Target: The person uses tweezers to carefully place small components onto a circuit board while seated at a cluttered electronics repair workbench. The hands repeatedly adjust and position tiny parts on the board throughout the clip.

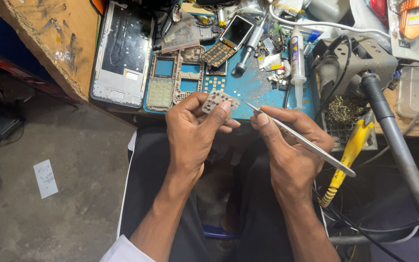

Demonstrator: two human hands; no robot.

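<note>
Tweezers (299, 139) sit pinched in the right hand's (292, 145) grip at frame centre, tip just beside a small keypad membrane (217, 101) pinched between the left hand's (195, 126) fingers, over the blue tabletop (253, 92) edge, below phone frames (173, 80).

Head view, single camera: worn on the person's head, facing steeply down over the lap, close to both hands. Left hand (192, 123) and right hand (287, 143) sit mid-frame; blue work mat (260, 92) just beyond the grip, concrete floor (49, 213) left of it. Bench's far edge is cropped, apparently cluttered.
</note>
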